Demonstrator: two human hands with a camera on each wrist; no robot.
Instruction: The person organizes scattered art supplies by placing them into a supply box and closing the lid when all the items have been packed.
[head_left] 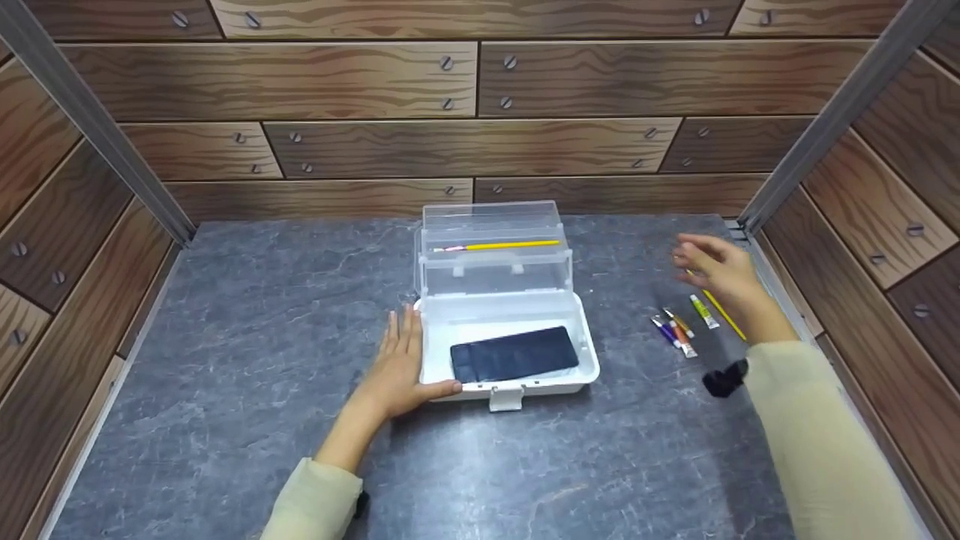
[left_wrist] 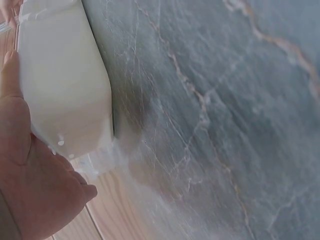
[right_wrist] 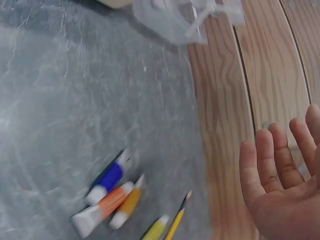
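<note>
Left hand flat against a white box, right hand raised with nothing in its grip at the right of the frame.
The left hand (head_left: 394,375) holds its fingers straight along the left wall of the one white box (head_left: 555,388), mid-frame, thumb lying on the front rim, its grip not curled round anything. The right hand (head_left: 720,266) hovers palm inward, fingers loosely extended and apart. Inside the box lies one dark phone (head_left: 514,354); above it, in the clear raised lid (head_left: 487,281), rests one yellow brush (head_left: 514,244). Four paint tubes lie on the surface (head_left: 247,360) at centre right: one purple (head_left: 664,331), one orange (head_left: 682,339), one amber (head_left: 679,322), close together, and one green (head_left: 703,311) just beside them. A second yellow brush (head_left: 726,316) lies right of the tubes.
</note>
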